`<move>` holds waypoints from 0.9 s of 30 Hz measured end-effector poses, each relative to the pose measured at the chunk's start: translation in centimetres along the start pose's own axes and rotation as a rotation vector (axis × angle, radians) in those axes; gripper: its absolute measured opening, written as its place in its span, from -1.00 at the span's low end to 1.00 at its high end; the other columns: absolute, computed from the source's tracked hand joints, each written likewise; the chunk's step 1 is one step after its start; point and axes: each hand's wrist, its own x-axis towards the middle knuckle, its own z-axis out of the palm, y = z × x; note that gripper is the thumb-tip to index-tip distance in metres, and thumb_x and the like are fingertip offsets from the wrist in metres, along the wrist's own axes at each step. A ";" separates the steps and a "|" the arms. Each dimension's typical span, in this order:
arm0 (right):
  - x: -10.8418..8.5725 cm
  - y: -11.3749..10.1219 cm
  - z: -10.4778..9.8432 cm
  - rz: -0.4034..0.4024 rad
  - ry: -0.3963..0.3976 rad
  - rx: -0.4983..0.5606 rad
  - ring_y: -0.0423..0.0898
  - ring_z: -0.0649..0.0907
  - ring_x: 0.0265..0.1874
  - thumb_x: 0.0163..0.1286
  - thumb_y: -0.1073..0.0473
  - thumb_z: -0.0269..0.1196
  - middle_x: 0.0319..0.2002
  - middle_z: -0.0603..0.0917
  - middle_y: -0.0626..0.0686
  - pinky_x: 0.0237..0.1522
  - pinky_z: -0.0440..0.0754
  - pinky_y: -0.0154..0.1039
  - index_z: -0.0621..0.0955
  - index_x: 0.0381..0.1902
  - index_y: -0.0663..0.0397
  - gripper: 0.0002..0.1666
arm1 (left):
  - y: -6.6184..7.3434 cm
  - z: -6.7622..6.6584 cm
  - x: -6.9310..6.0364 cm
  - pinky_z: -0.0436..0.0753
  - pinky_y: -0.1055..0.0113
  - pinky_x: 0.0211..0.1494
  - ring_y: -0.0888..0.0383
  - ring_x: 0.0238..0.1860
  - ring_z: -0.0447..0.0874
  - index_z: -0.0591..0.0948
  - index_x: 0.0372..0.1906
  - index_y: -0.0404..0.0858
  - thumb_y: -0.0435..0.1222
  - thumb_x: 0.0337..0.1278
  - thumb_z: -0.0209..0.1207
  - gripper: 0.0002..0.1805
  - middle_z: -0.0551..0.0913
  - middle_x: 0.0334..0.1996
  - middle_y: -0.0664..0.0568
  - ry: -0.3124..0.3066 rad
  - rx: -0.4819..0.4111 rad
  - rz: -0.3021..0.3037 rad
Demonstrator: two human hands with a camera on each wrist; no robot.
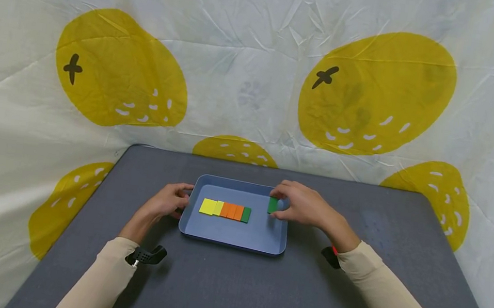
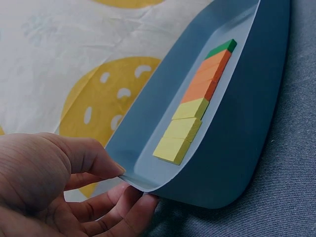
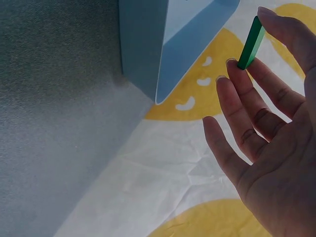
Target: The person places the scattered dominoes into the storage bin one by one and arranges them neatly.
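Note:
My left hand (image 1: 165, 201) pinches the left end of a blue tray (image 1: 227, 232); in the left wrist view, the thumb lies over the rim and the other fingers sit beneath. Between the thumb and fingertips of my right hand (image 1: 304, 206) is a small flat green block (image 3: 252, 43), held above the tray's right end. On the tray floor lies a row of similar blocks: yellow blocks (image 1: 208, 206) at the left, orange blocks (image 1: 231, 211) in the middle, and one green block (image 1: 245, 215) at the right end. Their sides touch.
The tray stands on a dark grey table (image 1: 229, 292). Behind the table hangs a white cloth (image 1: 246, 91) printed with large yellow fruit shapes. Each wrist carries a dark band (image 1: 146, 255).

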 end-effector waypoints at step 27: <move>4.3 -0.7 1.0 -0.038 -0.158 -0.013 -0.11 0.63 -0.08 0.22 -0.09 0.48 -0.07 0.66 -0.05 -0.02 0.63 -0.05 0.68 0.07 -0.02 -0.49 | 0.4 -0.1 0.0 0.75 0.08 -0.22 -0.09 -0.12 0.65 0.34 0.50 -0.29 -0.43 0.36 0.06 -0.39 0.55 0.05 -0.31 -0.017 -0.020 -0.018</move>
